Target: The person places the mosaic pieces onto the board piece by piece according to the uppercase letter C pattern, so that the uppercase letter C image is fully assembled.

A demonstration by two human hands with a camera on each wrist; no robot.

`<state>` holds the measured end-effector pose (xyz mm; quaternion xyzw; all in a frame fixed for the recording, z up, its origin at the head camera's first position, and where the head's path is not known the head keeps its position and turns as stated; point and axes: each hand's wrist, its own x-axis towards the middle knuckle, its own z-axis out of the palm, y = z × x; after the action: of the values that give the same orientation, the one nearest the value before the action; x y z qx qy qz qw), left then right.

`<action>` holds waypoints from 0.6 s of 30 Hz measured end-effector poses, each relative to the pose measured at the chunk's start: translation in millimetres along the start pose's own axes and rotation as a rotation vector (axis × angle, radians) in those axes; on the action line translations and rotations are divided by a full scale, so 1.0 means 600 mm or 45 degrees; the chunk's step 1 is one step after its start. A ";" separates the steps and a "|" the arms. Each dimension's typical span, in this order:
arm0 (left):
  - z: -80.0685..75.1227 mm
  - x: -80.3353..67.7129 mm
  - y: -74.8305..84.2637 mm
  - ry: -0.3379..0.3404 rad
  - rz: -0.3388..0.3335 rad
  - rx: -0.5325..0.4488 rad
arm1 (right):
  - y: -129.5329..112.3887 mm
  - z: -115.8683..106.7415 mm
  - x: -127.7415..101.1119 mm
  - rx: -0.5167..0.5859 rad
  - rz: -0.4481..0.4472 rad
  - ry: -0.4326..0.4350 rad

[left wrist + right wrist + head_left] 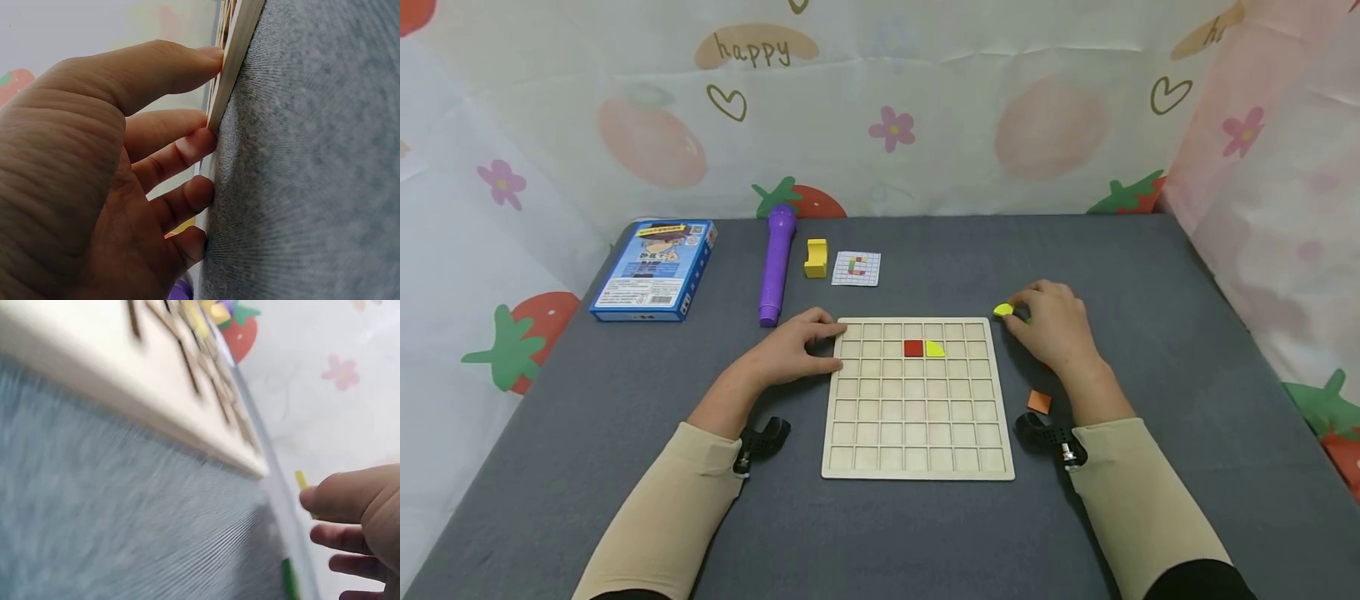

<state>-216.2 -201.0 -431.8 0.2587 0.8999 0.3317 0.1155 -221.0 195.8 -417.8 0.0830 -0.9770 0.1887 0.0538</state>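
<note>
I brace the grid board (pixel 917 398) with my left hand (pixel 797 348), fingers flat against its left edge, while my right hand (pixel 1051 325) pinches the yellow piece (pixel 1003 311) just off the board's top-right corner, lifting it cleanly without nudging the 2 seated tiles.

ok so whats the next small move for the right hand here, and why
Probably lift the small yellow piece and carry it left to the wooden grid board. The right hand has its fingertips on that piece beside the board's top right corner, the left hand braces the board's left edge, and only a red square tile and a yellow tile sit in cells, so neighbouring cells are free.
</note>
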 end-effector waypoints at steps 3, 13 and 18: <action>0.000 0.000 0.000 -0.003 0.002 0.001 | -0.013 -0.011 -0.001 0.072 -0.034 0.030; -0.001 -0.001 0.001 0.004 0.006 0.016 | -0.103 -0.069 -0.026 0.335 -0.157 0.040; -0.001 -0.001 0.004 -0.001 0.006 0.004 | -0.137 -0.075 -0.034 0.388 -0.233 0.048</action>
<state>-215.1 -200.3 -429.9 0.2609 0.8997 0.3305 0.1147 -182.8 140.8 -349.5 0.1753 -0.9244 0.3303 0.0757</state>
